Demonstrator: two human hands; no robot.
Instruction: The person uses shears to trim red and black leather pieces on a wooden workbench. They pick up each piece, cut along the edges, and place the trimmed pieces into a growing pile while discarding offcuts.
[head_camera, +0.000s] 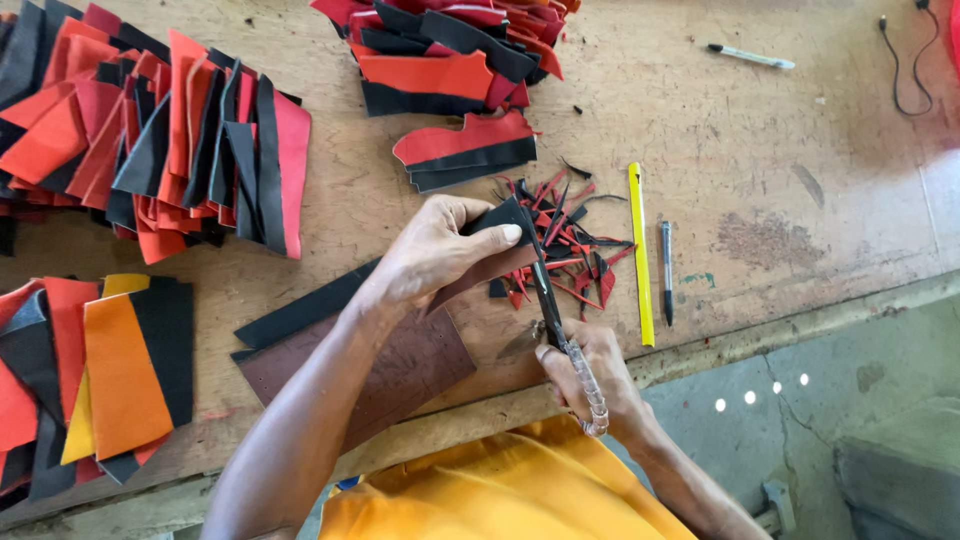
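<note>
My left hand (435, 250) pinches a dark, black-and-brown cut piece of material (500, 218) just above the wooden table (760, 170). My right hand (590, 375) grips a pair of scissors (550, 300) with clear handles; the dark blades point up against the piece's right edge. A heap of thin red and black trimmings (565, 235) lies just beyond the blades. Under my left forearm rest a brown sheet (400, 365) and a long black strip (300, 312).
Stacks of red, orange and black cut pieces sit at far left (150, 130), near left (100, 370) and top centre (450, 50). A yellow ruler (640, 255) and a pen (667, 270) lie right of the trimmings. A white marker (750, 57) and a black cable (905, 60) are at far right.
</note>
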